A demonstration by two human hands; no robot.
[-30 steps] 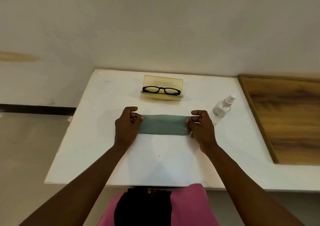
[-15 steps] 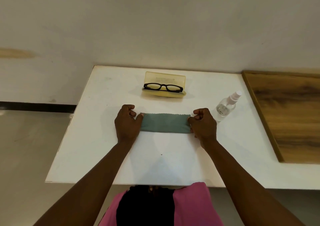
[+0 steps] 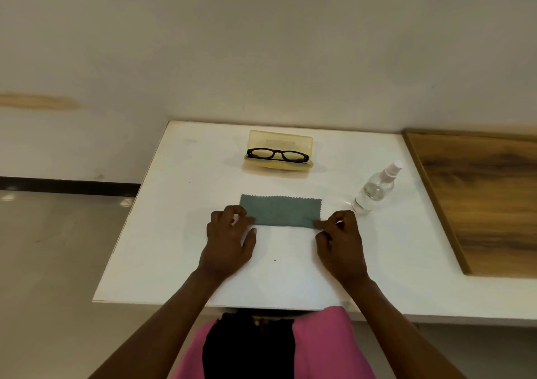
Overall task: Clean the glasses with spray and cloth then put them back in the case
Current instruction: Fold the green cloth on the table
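Both hands have slid back toward the near edge of the cloth since half a second ago, when they sat as closed fists at its two short ends; more of the cloth shows now. Left to right: left hand [image 3: 228, 240] rests on the white table [image 3: 162, 233], fingers loosely curled and partly spread, fingertips touching the cloth's near-left corner, thumb out flat on the table, nothing clamped in it. Folded teal cloth [image 3: 280, 211] lies flat in the middle of the table, zigzag edge on the far side. Right hand [image 3: 341, 243] sits at the near-right corner of the cloth, index finger and thumb drawn narrow, pinching or pressing that corner; cannot tell if the cloth is actually held between them. Behind the cloth, well apart from both hands, the yellow case [image 3: 280, 151] stands open, lid up, with the black-framed glasses [image 3: 277, 155] resting in it, lenses facing the person. Clear spray bottle [image 3: 374, 189] stands upright right of the cloth, just beyond the right hand, not touched. Wooden board [image 3: 488, 198] lies at the far right of the table. Pink and black clothing [image 3: 328, 346] shows at the bottom.
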